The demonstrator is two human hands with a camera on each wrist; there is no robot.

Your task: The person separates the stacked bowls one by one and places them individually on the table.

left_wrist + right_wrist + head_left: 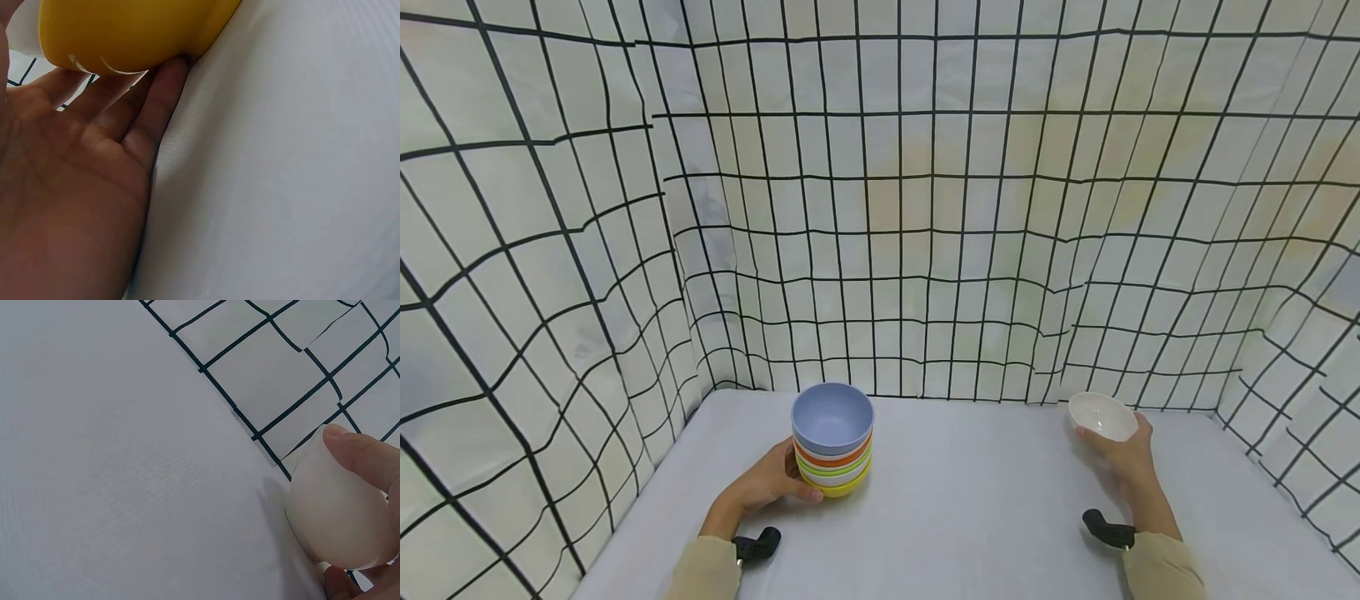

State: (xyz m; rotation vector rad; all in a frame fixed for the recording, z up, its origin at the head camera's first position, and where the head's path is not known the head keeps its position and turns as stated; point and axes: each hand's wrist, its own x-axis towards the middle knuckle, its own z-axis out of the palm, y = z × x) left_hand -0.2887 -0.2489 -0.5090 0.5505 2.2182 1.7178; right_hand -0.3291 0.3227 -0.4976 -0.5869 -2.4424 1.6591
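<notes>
A stack of nested bowls stands on the table left of centre in the head view, with a blue bowl on top. Orange, green and white rims show beneath it, and a yellow bowl is lowest. My left hand grips the stack from its left side, thumb towards the front. In the left wrist view its fingers bend round the base of the yellow bowl. Far to the right, my right hand holds a small white bowl by its side. The right wrist view shows the thumb at its rim.
A white cloth-like surface covers the table. White walls with a black grid rise at the back and both sides. Each wrist carries a black mount, just above a beige sleeve.
</notes>
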